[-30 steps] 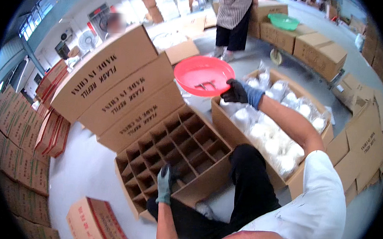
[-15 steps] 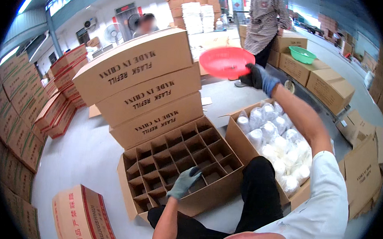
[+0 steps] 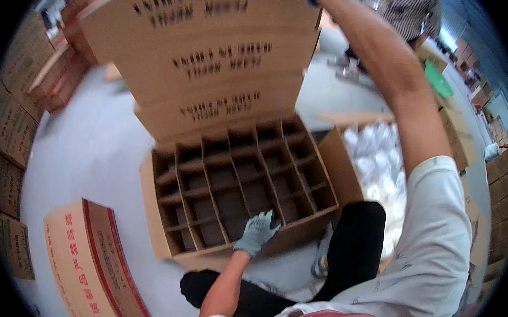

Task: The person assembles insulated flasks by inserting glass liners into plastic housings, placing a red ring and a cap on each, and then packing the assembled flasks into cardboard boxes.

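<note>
Cardboard is filling the centre of the frame: an open box (image 3: 240, 198) with a grid of dividers (image 3: 235, 180) is sitting on the pale floor (image 3: 93, 150), its mouth facing up and its cells showing bare, so nothing is blocking access from above; the left hand (image 3: 256, 232), in a grey glove, is resting on the near rim at lower centre, fingers (image 3: 267, 221) spread and curling loosely over the edge rather than clenching on anything, seemingly to steady the box or to brace the leaning body; the right arm (image 3: 395, 91) is stretching up and away toward the top of the frame, and only a sliver of blue glove is showing at the upper edge, so I cannot tell whether those fingers are grasping anything; just right of the box, touching its side, a second carton (image 3: 337, 163) is lying open with white wrapped items (image 3: 374, 159) packed inside, placed close enough for easy reach; behind the box, at upper centre, printed cartons (image 3: 213, 59) are stacked in a wall that is also propping its rear flap upright; more cartons are lining the left rim, and one with red lettering (image 3: 93, 259) is standing at lower left; another person (image 3: 414, 15) is standing at upper right, well apart; a green basin (image 3: 439, 81) is sitting nearby.
</note>
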The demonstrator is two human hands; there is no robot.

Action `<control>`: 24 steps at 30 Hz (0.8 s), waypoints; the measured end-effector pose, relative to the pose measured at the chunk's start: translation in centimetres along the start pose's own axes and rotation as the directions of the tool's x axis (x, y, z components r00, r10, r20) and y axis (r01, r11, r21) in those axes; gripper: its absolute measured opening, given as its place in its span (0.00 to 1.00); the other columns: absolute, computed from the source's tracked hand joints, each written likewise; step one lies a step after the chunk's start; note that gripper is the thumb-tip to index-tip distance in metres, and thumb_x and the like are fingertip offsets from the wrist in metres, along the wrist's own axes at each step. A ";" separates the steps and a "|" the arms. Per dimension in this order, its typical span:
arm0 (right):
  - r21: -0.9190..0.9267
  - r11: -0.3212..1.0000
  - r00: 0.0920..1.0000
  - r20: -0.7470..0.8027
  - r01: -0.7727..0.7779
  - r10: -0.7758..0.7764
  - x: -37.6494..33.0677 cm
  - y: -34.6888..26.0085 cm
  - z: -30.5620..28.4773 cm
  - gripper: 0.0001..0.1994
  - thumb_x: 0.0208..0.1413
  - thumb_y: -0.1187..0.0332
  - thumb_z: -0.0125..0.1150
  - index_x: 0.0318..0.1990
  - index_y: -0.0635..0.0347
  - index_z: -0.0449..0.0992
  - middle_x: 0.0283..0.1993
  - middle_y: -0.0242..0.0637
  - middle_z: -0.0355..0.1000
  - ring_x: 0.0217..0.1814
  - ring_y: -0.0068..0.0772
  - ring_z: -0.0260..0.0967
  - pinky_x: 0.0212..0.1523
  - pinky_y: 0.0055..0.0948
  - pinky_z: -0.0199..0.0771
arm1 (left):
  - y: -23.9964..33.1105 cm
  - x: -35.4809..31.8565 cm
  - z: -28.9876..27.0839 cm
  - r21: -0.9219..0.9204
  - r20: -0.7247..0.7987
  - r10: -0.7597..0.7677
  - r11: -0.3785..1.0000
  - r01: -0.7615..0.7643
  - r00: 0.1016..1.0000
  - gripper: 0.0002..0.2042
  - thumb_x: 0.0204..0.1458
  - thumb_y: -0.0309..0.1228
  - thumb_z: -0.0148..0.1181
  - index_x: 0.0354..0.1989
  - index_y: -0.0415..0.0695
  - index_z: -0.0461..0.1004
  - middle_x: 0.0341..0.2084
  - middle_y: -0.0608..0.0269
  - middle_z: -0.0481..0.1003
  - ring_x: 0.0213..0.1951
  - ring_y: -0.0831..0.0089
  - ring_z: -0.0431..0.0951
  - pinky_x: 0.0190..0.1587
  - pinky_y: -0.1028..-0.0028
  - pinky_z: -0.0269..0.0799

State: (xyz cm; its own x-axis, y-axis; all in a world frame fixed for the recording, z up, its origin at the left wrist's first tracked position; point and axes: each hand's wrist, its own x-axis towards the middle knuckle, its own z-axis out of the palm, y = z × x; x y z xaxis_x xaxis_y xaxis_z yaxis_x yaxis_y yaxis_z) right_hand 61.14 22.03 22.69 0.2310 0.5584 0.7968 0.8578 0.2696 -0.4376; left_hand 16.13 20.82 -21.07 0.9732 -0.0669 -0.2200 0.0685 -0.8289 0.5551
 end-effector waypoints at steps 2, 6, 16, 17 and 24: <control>0.762 0.574 0.923 0.383 -0.300 -0.026 -1.4 2.5 2.1 0.16 0.63 0.58 0.43 0.44 0.60 0.72 0.44 0.39 0.72 0.43 0.37 0.70 0.52 0.35 0.70 | 1.0 -1.0 2.0 0.229 -0.072 0.132 0.967 -0.113 0.989 0.33 0.49 0.54 0.54 0.58 0.43 0.61 0.50 0.49 0.66 0.55 0.57 0.63 0.58 0.57 0.57; -0.154 0.981 0.962 0.225 -0.121 0.155 -22.0 0.9 7.4 0.20 0.58 0.61 0.52 0.54 0.63 0.64 0.49 0.46 0.69 0.47 0.38 0.69 0.52 0.34 0.70 | 2.0 -1.2 2.1 0.070 0.509 -0.154 0.988 0.137 0.847 0.41 0.43 0.57 0.59 0.60 0.39 0.58 0.54 0.46 0.63 0.57 0.52 0.62 0.60 0.55 0.53; -0.359 0.152 -0.002 0.393 -0.921 0.919 -50.9 -18.2 -0.2 0.27 0.56 0.61 0.55 0.61 0.60 0.58 0.50 0.50 0.69 0.52 0.44 0.68 0.53 0.34 0.67 | -1.0 -1.4 4.8 0.255 0.426 -0.411 0.909 0.329 0.806 0.20 0.48 0.45 0.56 0.43 0.42 0.69 0.42 0.51 0.69 0.48 0.57 0.68 0.48 0.57 0.63; -0.358 0.101 -0.034 0.353 -0.928 0.935 -51.1 -20.8 -1.4 0.24 0.58 0.67 0.53 0.61 0.64 0.59 0.56 0.45 0.66 0.55 0.32 0.65 0.56 0.29 0.64 | 0.0 -0.8 3.7 0.302 0.339 -0.387 0.908 0.290 0.857 0.22 0.48 0.46 0.57 0.46 0.43 0.68 0.43 0.51 0.69 0.47 0.57 0.68 0.49 0.58 0.63; -0.066 -0.468 -0.470 0.017 -0.881 0.883 -52.6 -35.4 -3.1 0.20 0.58 0.66 0.55 0.56 0.65 0.65 0.51 0.41 0.71 0.53 0.27 0.66 0.55 0.26 0.64 | -3.1 -1.8 4.2 0.449 0.365 -0.463 0.848 0.282 0.808 0.34 0.44 0.48 0.62 0.60 0.47 0.59 0.53 0.54 0.66 0.56 0.56 0.65 0.55 0.56 0.60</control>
State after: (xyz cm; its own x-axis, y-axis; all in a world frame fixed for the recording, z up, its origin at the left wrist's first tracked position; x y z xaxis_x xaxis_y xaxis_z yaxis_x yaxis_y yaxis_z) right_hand 20.05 -19.30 -2.49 0.6409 -0.0113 -0.7675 -0.5749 -0.6697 -0.4701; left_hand 13.29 21.20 -25.78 0.6743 0.1267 -0.7275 0.2342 -0.9710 0.0480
